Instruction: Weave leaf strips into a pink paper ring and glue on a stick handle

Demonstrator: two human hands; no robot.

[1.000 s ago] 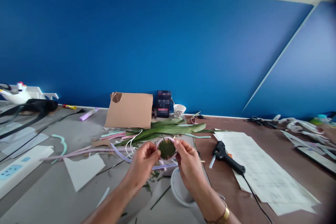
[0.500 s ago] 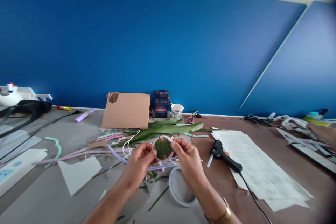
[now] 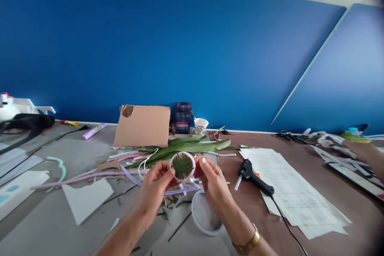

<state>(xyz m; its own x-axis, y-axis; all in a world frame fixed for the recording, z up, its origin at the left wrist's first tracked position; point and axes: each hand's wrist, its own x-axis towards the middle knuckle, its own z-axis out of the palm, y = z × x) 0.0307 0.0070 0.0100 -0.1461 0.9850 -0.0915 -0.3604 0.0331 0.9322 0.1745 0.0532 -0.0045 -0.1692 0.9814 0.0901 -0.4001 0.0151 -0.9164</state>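
Observation:
Between my hands is a small round disc [image 3: 182, 165], its face covered in green leaf pieces and its edge ringed by a pale pink strip. My left hand [image 3: 159, 182] pinches its left edge, thumb in front and fingers behind. At the right edge, my right hand [image 3: 213, 180] has curled fingers against the rim, with the thumb drawn slightly back from it. Under the disc lie a lilac strip [image 3: 183, 190] and green leaf scraps [image 3: 172, 201]. A round grey-white lid or ring [image 3: 195, 218] lies below my right hand, which partly covers it.
Long green leaves [image 3: 192, 146] lie behind, before a cardboard piece [image 3: 144, 126] and a paper cup [image 3: 201, 125]. A black glue gun [image 3: 255, 177] with its cord rests at right beside printed papers [image 3: 288, 184]. A white cardboard scrap [image 3: 87, 200] lies left. Another person's arm [image 3: 367, 154] reaches in far right.
The disc has moved slightly left and up and faces me more fully. My right thumb has slid off its rim. The view has shifted a little to the right.

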